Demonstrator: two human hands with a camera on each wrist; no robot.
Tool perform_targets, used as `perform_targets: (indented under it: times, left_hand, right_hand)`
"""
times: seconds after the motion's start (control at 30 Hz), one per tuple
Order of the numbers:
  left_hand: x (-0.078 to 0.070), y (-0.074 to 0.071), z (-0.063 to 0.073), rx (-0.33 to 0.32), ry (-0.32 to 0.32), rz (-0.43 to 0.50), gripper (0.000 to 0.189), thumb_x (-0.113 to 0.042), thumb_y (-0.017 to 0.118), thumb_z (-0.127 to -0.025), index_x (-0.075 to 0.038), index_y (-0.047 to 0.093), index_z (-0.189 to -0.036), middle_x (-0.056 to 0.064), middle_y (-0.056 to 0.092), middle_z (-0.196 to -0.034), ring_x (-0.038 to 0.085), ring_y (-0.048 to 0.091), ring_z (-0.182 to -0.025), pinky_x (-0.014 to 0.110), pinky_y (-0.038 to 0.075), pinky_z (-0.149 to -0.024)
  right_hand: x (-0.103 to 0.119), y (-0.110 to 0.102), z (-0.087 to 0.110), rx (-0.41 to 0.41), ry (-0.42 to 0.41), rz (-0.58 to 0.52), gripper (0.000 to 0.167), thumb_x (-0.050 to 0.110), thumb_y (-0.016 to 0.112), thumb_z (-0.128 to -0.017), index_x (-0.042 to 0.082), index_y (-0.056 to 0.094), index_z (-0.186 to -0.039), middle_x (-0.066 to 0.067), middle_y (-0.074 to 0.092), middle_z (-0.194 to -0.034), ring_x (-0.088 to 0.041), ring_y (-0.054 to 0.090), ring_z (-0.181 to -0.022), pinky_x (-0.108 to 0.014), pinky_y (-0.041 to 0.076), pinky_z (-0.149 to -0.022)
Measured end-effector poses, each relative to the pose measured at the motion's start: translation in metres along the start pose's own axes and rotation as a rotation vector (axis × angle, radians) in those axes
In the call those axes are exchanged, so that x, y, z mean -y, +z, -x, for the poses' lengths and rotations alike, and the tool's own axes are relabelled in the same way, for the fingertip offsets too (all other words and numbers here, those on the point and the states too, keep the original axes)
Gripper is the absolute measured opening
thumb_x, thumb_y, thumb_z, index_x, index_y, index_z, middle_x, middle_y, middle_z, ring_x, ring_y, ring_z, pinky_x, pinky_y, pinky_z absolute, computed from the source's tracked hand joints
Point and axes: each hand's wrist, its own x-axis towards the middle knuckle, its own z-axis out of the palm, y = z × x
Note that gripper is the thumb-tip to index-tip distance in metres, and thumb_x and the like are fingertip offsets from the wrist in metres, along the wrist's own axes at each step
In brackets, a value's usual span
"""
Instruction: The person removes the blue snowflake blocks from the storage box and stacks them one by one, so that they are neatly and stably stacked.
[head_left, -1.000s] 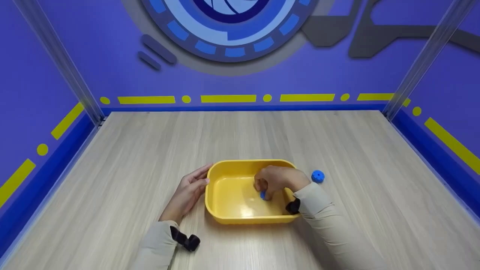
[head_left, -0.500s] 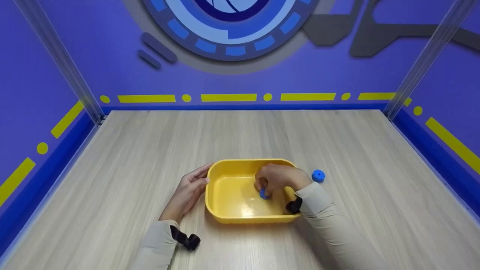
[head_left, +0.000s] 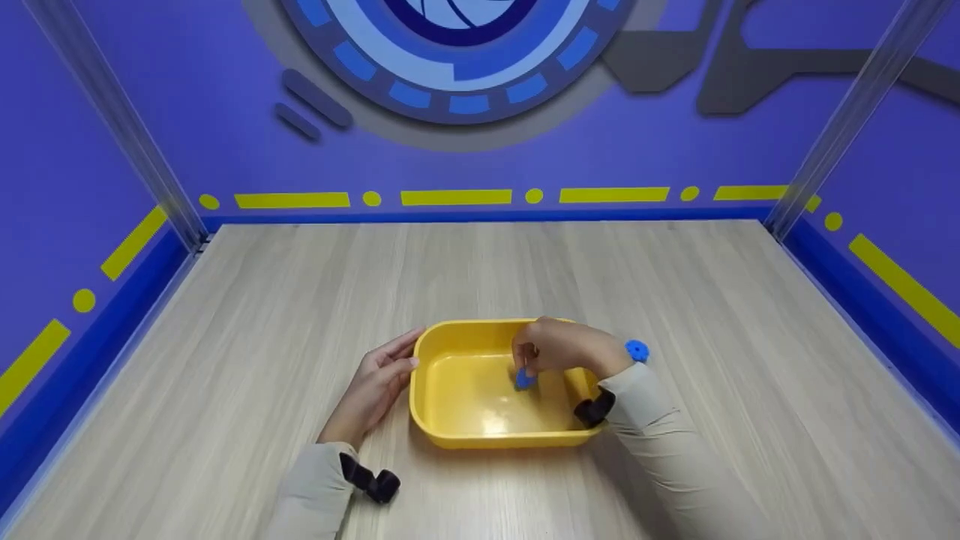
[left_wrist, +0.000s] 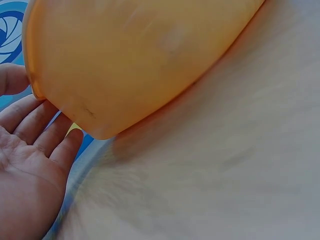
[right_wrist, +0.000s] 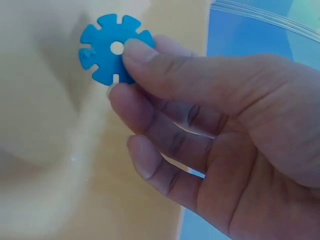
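In the head view a yellow plastic tub [head_left: 465, 390] stands on the table. My left hand [head_left: 375, 386] rests against its left side, thumb at the rim and fingers fairly straight along the far left corner, as the left wrist view of the hand [left_wrist: 35, 145] also shows. Inside the tub's right half, my right hand [head_left: 562, 346] pinches a small blue notched disc [head_left: 524, 379]. The right wrist view shows the disc [right_wrist: 100, 47] with a round centre hole and slots around its edge, held between thumb and fingers. The right forearm crosses the tub's right rim.
Just right of the tub, on the wood-grain table [head_left: 300, 300], lies another blue notched piece [head_left: 637, 350], partly behind the right wrist. Blue-purple panels [head_left: 480, 165] enclose the back and sides. Black straps with small cameras [head_left: 371, 480] are on both wrists.
My right hand has risen slightly and shifted a little to the right, lifting and tilting the blue disc. The left hand and the tub have not moved.
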Motion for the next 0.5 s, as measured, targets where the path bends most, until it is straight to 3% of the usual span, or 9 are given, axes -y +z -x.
perform_targets:
  times: [0.5]
  left_hand:
    - [0.001, 0.0, -0.001, -0.015, -0.005, -0.002, 0.06, 0.003, 0.051, -0.09, 0.008, 0.03, -0.146, 0.024, 0.03, -0.153, 0.016, 0.049, -0.128, 0.027, 0.046, -0.104]
  right_hand:
    - [0.0, -0.031, 0.029, -0.146, 0.02, -0.062, 0.003, 0.007, 0.066, -0.088, 0.005, 0.067, -0.088, 0.0, 0.069, -0.083, -0.013, 0.058, -0.074, -0.024, 0.054, -0.07]
